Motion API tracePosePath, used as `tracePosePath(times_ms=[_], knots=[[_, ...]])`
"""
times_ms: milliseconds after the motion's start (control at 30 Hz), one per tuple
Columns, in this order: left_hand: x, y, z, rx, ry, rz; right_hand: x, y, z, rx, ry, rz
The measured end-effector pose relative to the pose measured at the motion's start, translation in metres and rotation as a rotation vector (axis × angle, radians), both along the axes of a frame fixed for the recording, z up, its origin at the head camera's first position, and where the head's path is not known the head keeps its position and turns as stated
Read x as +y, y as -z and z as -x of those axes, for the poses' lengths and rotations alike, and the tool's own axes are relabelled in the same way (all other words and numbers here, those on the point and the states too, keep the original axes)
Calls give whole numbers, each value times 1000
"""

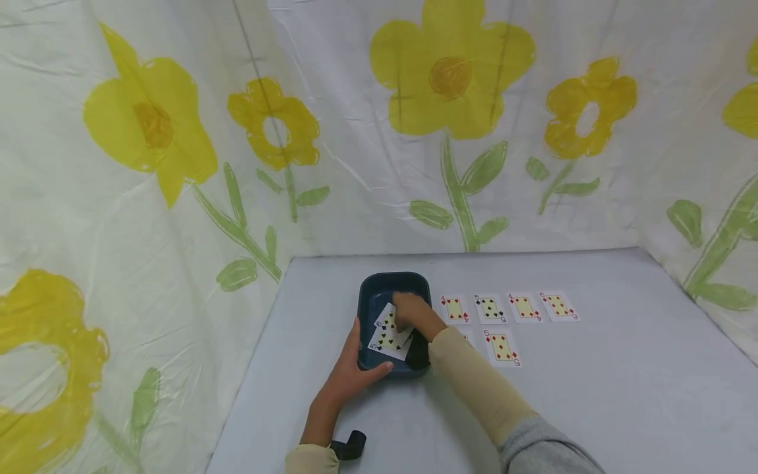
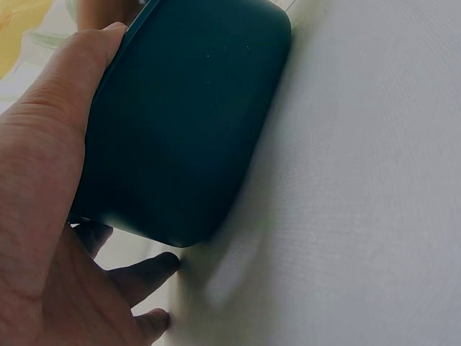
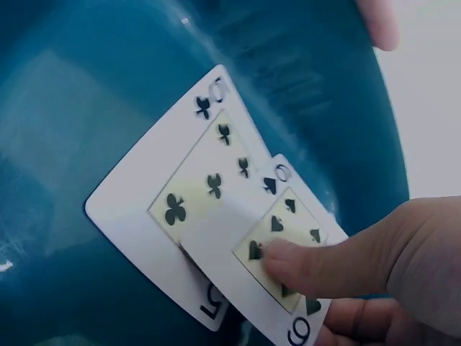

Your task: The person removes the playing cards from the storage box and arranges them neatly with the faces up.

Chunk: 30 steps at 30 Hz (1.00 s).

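Observation:
A dark teal plastic container stands on the table. My left hand grips its near-left corner, thumb on the rim and fingers spread along the side; the left wrist view shows the thumb against the container's edge. Inside the container my right hand pinches a six of spades card, the thumb on its face and the fingers beneath. Partly under that card, a five of clubs lies face up and tilted.
Right of the container, face-up cards form two rows: a four of hearts, a black five, a four of diamonds and a six of diamonds behind; a five of diamonds and one partly hidden card in front. A flowered curtain hangs behind.

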<state>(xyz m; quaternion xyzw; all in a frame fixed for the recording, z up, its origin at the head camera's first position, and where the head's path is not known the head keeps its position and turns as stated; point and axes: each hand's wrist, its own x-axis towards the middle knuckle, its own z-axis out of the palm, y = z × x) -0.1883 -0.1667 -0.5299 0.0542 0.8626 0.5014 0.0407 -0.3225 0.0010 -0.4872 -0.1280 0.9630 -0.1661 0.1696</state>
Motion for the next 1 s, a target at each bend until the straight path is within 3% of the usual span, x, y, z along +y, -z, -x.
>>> tracePosePath(times_ms=[100,400,700,1000], knots=[[1,0,0,-7,-4,5,3,-4,0,23,-17,36],[2,-1,1,-17,-11,13,24,-25,-4,-73,35,304],[3,-1,0,-34,-32,41,60,-32,-10,-122,92,572],[5,-1,1,-27,-40,56,107,-44,-28,-119,176,677]])
